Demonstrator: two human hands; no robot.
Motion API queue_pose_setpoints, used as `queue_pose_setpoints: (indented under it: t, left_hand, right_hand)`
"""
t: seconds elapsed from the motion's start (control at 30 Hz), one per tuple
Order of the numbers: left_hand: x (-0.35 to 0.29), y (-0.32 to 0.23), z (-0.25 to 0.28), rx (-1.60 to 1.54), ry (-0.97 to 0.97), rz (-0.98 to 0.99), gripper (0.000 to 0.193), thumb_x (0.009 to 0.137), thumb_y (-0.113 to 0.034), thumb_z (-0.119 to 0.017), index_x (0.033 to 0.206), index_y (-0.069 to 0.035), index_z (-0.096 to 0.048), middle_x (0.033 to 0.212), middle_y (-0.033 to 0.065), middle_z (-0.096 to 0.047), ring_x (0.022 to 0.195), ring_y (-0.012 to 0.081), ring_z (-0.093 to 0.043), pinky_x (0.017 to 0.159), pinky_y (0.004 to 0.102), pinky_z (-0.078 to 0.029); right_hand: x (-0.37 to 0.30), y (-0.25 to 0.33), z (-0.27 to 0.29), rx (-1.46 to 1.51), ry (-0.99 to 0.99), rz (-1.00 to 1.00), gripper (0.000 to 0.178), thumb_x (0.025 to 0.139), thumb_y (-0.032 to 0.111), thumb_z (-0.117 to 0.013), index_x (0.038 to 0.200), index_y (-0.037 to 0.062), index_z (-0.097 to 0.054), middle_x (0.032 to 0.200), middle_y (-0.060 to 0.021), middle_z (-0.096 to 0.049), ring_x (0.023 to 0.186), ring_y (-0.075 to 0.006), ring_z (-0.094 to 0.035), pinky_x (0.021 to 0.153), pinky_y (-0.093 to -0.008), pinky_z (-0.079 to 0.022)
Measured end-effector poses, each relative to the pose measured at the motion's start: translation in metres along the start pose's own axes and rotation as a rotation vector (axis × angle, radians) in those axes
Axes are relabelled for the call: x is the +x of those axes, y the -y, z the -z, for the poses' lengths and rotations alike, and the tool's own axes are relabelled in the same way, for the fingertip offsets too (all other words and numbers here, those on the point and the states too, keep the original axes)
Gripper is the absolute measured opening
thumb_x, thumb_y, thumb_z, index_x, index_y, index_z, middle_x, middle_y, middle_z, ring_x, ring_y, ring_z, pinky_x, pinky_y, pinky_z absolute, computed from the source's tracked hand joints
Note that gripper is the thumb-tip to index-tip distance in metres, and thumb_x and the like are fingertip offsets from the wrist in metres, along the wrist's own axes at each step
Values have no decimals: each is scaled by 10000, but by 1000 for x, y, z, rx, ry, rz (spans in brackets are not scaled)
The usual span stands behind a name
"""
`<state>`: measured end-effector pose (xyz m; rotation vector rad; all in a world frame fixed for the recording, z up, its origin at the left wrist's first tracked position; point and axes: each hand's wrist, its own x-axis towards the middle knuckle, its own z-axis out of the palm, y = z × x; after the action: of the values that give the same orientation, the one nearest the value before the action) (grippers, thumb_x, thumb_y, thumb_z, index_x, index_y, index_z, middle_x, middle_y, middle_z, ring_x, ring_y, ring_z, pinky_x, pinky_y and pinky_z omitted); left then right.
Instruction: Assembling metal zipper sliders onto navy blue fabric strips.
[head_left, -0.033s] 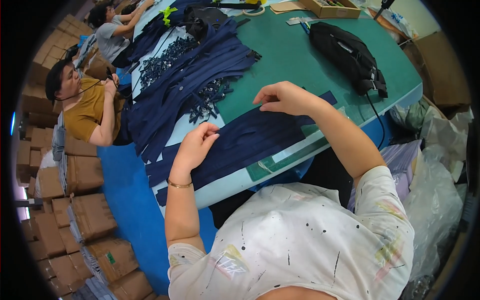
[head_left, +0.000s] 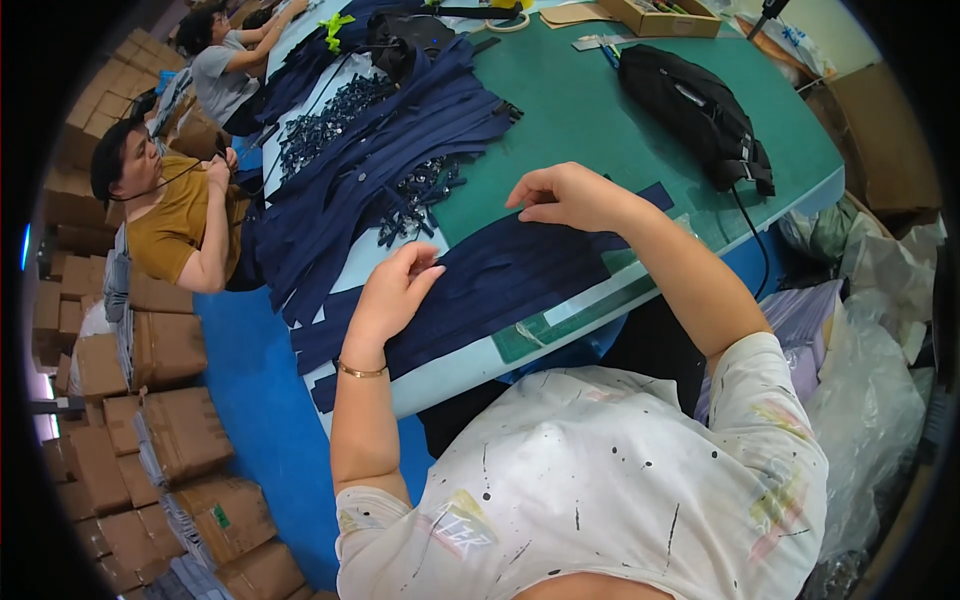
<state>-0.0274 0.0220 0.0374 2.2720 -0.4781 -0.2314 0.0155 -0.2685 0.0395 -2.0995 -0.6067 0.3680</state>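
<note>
Long strips of dark navy fabric [head_left: 510, 270] lie flat in a layered pile along the near edge of the table. Over the pile's left part is my left hand [head_left: 393, 292], its fingers bent and the thumb apart from them, with nothing visible between. Above the far edge of the strips hovers my right hand [head_left: 572, 197], loosely curved, with a gap between thumb and fingers and nothing in it. Whether either hand touches the cloth is hard to tell. Just beyond my left hand sits a heap of small dark pieces with shiny metal parts [head_left: 408, 205].
More navy strips [head_left: 360, 180] cover the table's left side. A black bag [head_left: 695, 115] lies on the green tabletop [head_left: 560, 110] at right, its strap over the edge. At the back stand a cardboard tray [head_left: 665, 18] and a tape roll [head_left: 507, 22]. Two people work at left beside stacked cartons [head_left: 170, 345].
My left hand has shifted very slightly, its thumb a little to the right. My right hand and the cloth look the same.
</note>
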Motion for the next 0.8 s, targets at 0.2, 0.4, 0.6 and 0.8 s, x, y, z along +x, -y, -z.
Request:
queue_pose_setpoints:
  t: [0.2, 0.4, 0.6, 0.8]
  left_hand:
    - [26, -32, -31, -117, -140, -263, 289, 809, -101, -683, 1059, 10, -590, 972, 69, -624, 884, 139, -578, 786, 258, -451]
    - [28, -20, -41, -597, -290, -27, 148, 847, -100, -657, 950, -1, -618, 806, -9, -604, 721, 46, -525, 661, 192, -423]
    - [25, -30, -42, -735, -329, -127, 154, 876, -106, -628, 981, 7, -618, 897, 30, -623, 824, 72, -559, 730, 213, -454]
    - [21, -35, -29, -186, -394, -306, 157, 842, -90, -633, 960, 11, -612, 849, 103, -624, 744, 209, -596, 679, 276, -470]
  right_hand:
    - [11, 39, -10, 187, 6, 179, 270, 829, 106, -669, 1082, 37, -608, 809, -19, -608, 760, -98, -557, 685, -249, -466]
    - [18, 23, -22, 575, -256, 57, 251, 817, 79, -687, 1038, -16, -617, 914, -54, -642, 825, -94, -603, 744, -236, -495]
    - [12, 28, -36, 588, -312, 68, 160, 825, 69, -667, 952, -25, -645, 837, -46, -656, 770, -91, -610, 706, -230, -495]
    - [-7, 43, -44, 300, -381, 186, 129, 822, 46, -655, 939, -9, -642, 819, -50, -636, 722, -92, -604, 652, -225, -484]
